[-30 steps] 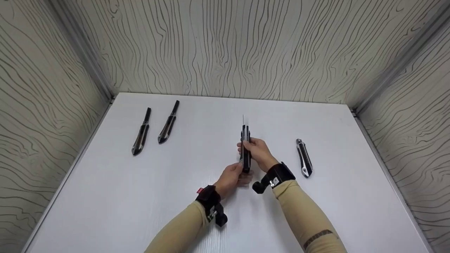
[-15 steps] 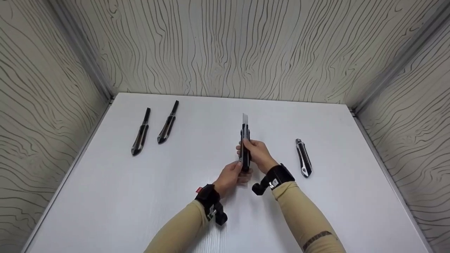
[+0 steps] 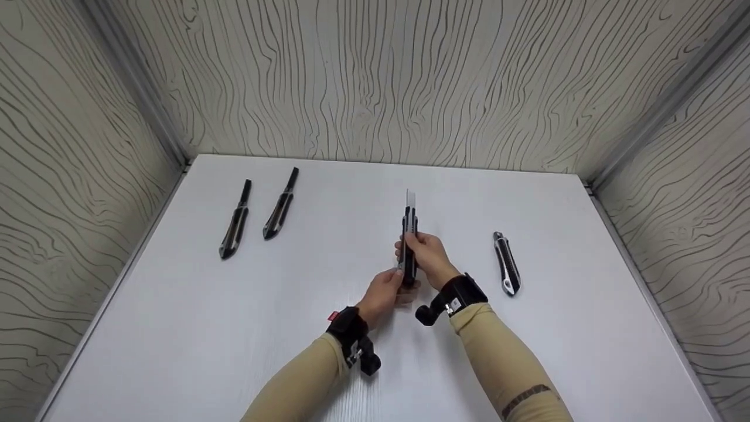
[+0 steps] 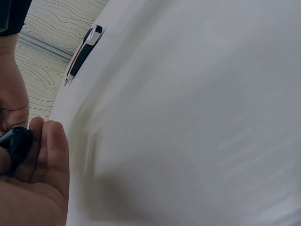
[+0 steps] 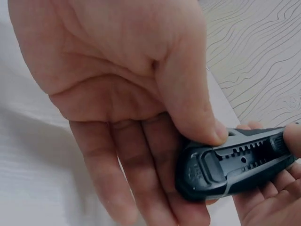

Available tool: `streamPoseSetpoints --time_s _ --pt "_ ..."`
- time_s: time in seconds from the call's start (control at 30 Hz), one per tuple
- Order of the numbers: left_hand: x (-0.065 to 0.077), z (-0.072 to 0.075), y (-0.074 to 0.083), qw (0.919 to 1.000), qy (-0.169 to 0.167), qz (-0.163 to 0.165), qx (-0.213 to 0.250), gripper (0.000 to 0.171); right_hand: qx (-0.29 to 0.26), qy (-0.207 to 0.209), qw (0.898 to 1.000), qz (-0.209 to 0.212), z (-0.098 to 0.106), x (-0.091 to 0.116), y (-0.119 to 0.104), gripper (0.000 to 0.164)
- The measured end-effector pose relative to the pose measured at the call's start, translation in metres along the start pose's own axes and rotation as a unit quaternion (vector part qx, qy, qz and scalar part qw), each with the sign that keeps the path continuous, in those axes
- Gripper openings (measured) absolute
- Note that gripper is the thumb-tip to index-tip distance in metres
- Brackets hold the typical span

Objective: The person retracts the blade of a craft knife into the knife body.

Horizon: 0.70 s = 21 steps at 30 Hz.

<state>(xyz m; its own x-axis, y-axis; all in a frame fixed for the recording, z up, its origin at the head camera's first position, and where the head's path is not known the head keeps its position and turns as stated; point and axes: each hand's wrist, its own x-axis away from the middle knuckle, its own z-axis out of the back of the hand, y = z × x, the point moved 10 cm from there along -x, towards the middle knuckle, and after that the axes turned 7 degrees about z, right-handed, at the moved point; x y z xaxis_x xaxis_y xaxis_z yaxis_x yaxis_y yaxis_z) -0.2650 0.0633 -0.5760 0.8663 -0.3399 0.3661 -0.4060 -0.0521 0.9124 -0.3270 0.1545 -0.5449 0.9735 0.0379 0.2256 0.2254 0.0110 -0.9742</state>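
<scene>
Utility knife (image 3: 409,261) is held over the middle of the bench (image 3: 176,328), blade (image 3: 411,199) exposed and pointing away from the person. Left hand (image 3: 379,293) pinches the butt end between thumb and fingers; in the right-wrist view, its outer fingers extend past the body. Right hand (image 3: 433,255) grips the mid-body, thumb resting at the slider (image 5: 278,145). Step in hand, as judged: blade adjustment by slider. Direction of travel cannot be determined. Next move calls for a steady butt end, even thumb pressure along the track, and all fingers behind the edge. Left knife (image 3: 234,231), neighbouring knife (image 3: 279,214) and right-side knife (image 3: 507,264) lie apart on the bench.
</scene>
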Motion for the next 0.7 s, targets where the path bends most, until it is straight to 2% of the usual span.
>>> streamPoseSetpoints --time_s 0.43,0.57,0.7 --pt "0.0016 -0.0040 0.0002 1.0000 0.003 0.003 0.007 0.037 0.016 -0.003 1.000 -0.021 -0.0008 0.0040 -0.0007 0.036" --pt "0.0012 -0.0046 -0.0021 1.0000 0.001 0.007 0.003 0.036 0.020 0.001 1.000 -0.017 0.0008 0.0018 0.0028 0.035" --pt "0.0026 -0.0028 0.0002 1.0000 0.003 0.003 0.003 0.035 0.006 -0.013 1.000 -0.001 -0.0010 0.0023 0.0003 0.038"
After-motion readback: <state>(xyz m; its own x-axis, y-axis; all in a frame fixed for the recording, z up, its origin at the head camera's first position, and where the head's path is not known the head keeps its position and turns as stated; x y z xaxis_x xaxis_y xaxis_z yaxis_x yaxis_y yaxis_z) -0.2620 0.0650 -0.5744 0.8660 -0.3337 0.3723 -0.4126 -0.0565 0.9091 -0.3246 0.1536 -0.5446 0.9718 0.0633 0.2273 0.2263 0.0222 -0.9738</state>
